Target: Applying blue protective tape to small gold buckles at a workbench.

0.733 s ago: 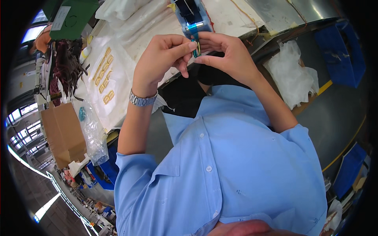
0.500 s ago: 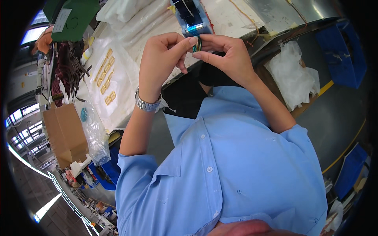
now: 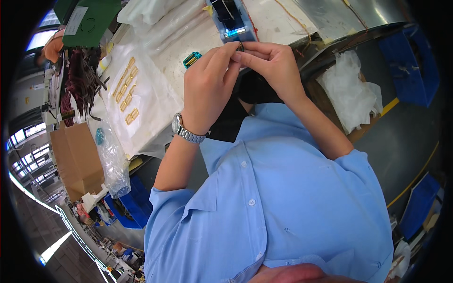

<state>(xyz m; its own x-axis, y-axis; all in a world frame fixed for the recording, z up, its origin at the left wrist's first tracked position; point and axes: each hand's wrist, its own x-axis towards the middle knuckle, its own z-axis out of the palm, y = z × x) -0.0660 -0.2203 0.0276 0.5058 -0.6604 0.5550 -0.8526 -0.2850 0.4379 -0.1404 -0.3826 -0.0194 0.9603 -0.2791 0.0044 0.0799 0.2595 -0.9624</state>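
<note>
Both left hand (image 3: 207,85) and right hand (image 3: 278,66) pinched small dark piece (image 3: 241,47) | near tape dispenser (image 3: 249,29) | even pressure seemed best

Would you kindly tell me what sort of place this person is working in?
Probably a factory workshop: small gold-coloured frames lie in rows on a worktable, which also bears a blue tape dispenser, and long strip lights run overhead.
</note>
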